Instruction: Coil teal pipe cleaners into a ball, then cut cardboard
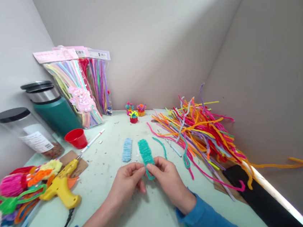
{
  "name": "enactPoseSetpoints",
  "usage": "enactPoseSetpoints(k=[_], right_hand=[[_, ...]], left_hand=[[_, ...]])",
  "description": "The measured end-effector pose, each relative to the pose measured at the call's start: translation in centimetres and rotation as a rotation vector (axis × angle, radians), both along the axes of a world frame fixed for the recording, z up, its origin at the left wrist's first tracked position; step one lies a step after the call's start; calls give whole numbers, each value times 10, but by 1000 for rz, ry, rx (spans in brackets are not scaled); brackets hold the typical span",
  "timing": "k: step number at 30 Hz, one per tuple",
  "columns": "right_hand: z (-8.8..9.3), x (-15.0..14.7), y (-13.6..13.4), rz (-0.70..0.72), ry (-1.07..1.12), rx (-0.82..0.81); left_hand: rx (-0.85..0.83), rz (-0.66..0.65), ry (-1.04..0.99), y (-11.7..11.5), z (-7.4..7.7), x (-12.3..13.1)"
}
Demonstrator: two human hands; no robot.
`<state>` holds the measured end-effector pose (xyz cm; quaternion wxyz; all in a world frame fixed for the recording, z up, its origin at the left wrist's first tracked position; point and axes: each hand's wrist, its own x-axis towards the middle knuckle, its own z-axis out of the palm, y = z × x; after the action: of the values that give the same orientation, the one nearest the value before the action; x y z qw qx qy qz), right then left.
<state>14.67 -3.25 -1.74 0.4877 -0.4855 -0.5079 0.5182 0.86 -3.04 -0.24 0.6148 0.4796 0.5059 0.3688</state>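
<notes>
A flat teal strip of folded pipe cleaner (144, 150) is held just above the table in the middle. My right hand (171, 179) grips its lower right side between thumb and fingers. At its lower left edge, the thumb and fingertips of my left hand (128, 179) are pinched together on it; exactly what lies between them is partly hidden. A short teal loop shows below the fingers. Left of the strip lies a similar light blue pipe-cleaner strip (127, 150). A loose teal pipe cleaner (162, 145) curves on the table to the right.
A large pile of colourful pipe cleaners (198, 129) spreads at right. Three small pipe-cleaner figures (134, 117) stand at the back. On the left are a yellow glue gun (61, 187), a red cup (76, 138), a green bottle (56, 112), a clear jar (30, 129) and pipe-cleaner packs (70, 83).
</notes>
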Motion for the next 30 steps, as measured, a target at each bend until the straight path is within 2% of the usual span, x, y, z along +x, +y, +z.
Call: enactPoseSetpoints(k=[8,14,21,30], right_hand=[[3,0,0,39,56,-35],[-1,2,1,69,-13,9],[0,2,2,31,-18,5],[-1,4,2,41,-107,58]], left_hand=[[6,62,3,2,-1,-2],[12,56,0,2,-1,-2],[-12,68,-39,0,4,1],[5,60,-6,1,2,-1]])
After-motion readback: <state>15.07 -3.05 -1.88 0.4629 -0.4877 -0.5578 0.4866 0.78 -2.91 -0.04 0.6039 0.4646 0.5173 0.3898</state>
